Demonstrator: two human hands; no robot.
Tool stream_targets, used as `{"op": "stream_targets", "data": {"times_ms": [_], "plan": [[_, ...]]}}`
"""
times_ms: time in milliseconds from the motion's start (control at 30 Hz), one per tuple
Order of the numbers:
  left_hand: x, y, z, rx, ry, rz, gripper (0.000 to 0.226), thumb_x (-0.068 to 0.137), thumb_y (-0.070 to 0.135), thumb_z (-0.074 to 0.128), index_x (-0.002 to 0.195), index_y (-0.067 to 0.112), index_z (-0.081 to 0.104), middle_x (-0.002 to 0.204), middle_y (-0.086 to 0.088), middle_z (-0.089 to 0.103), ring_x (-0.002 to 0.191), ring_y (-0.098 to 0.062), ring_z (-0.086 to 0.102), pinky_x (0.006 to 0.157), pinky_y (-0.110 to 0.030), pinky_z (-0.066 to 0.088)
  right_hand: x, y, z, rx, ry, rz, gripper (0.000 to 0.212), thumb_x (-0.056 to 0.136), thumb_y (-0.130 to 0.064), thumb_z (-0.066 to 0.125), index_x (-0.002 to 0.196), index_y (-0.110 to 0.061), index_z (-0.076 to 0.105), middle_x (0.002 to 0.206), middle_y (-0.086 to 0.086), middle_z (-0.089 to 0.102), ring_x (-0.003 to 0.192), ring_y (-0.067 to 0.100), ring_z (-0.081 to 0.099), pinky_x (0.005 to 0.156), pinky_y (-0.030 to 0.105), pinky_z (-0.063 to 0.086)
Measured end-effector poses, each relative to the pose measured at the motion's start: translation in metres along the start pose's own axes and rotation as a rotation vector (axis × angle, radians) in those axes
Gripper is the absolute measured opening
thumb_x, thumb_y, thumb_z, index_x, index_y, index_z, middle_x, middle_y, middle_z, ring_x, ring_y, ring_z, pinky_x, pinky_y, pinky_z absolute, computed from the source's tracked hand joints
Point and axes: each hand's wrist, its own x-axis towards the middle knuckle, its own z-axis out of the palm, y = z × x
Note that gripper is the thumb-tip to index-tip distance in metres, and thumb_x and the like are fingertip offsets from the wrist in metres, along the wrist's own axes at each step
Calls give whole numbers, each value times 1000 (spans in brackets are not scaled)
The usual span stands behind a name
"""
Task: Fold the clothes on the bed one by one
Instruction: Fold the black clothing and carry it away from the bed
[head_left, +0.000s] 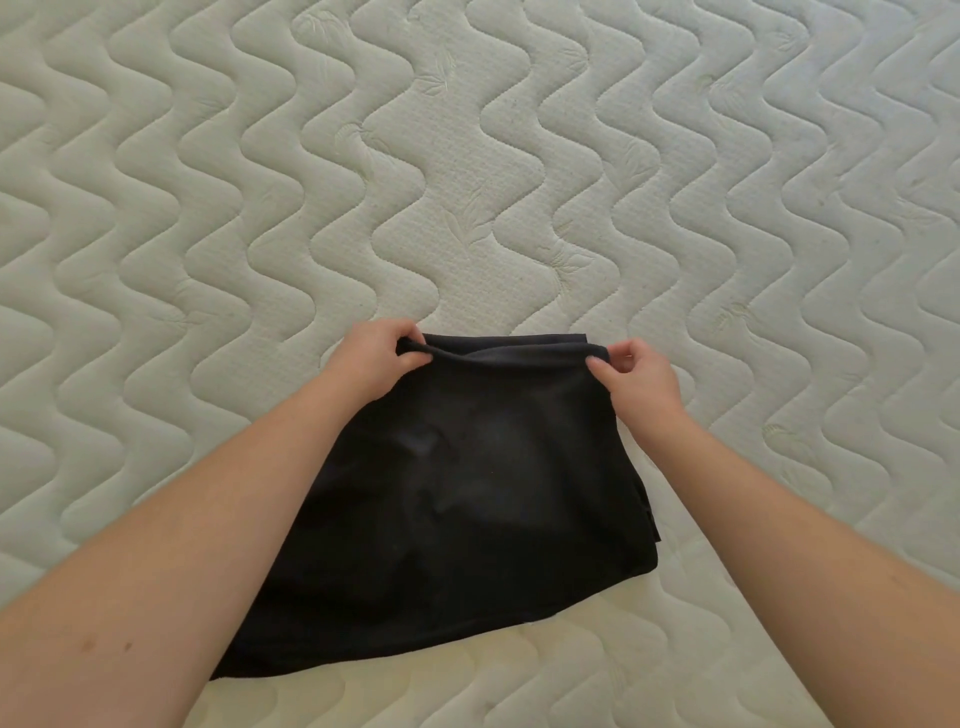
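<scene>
Soft, even daylight, no glare; faint shadows under the black cloth. Sharp around it, wide-angle bending farther out.

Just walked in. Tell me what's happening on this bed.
A person is folding a black garment on a bare quilted mattress. The left hand pinches the far left corner of the cloth and the right hand pinches the far right corner, both along its far edge. The cloth already lies in several layers, so the fold looks partway done. No other clothes are in view.
</scene>
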Motion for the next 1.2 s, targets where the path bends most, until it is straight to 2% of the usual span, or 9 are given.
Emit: {"op": "stream_targets", "data": {"times_ms": [167,300,467,533,633,700,867,1033,1200], "plan": [[8,6,4,-12,105,-56,12,92,31,65,98,20,63,95,4,62,91,-16,55,80,-29,41,0,-12,2,249,-148,72,35,82,-32,78,107,-27,54,104,-6,69,90,12,69,73,28,55],[5,5,8,-56,113,-67,9,93,28,65,95,23,58,96,4,61,90,-15,54,77,-28,38,7,-19,9,303,-134,95,39,88,-17,70,122,-28,54,109,-1,70,94,17,70,85,35,56],[3,-1,7,-155,125,-65,13,95,21,62,101,31,58,102,6,62,96,-14,55,81,-28,39,8,-13,8,527,-142,161,30,94,-4,61,116,-24,65,108,-3,70,94,9,68,73,19,54],[3,-2,9,-212,134,-92,17,97,27,59,113,31,57,106,4,62,99,-16,57,82,-28,40,8,-7,10,389,-85,105,27,95,-8,59,115,-24,65,108,-7,68,95,5,66,71,15,52],[2,-3,7,-237,97,-165,40,88,44,68,122,29,53,109,4,57,101,-14,54,82,-30,42,10,-4,12,9,98,-78,27,95,-24,61,122,-27,58,113,-8,63,108,13,60,91,30,50],[-1,-7,2,-185,31,-182,47,80,44,78,118,28,56,105,8,57,98,-12,55,81,-31,45,13,-8,14,-207,169,-283,40,92,-35,64,130,-26,54,121,-5,58,114,16,52,101,36,42],[-11,-15,-3,-61,43,-183,16,86,35,73,92,24,64,82,8,63,83,-16,62,68,-28,43,24,-29,32,-822,-171,-690,64,85,-45,69,141,-32,42,138,-4,50,132,22,35,109,39,18],[-27,-12,5,-241,134,-80,13,93,40,61,93,26,60,85,8,67,81,-6,63,70,-23,48,46,-46,30,-988,-271,-682,36,88,-44,66,119,-28,59,115,-1,60,114,23,50,91,36,29],[-54,-15,7,-243,-11,-77,31,84,36,75,107,40,54,94,17,69,92,-4,66,80,-26,50,38,-40,14,-1055,-287,-900,24,95,-31,60,115,-22,69,101,7,54,98,29,51,82,35,33]]}}
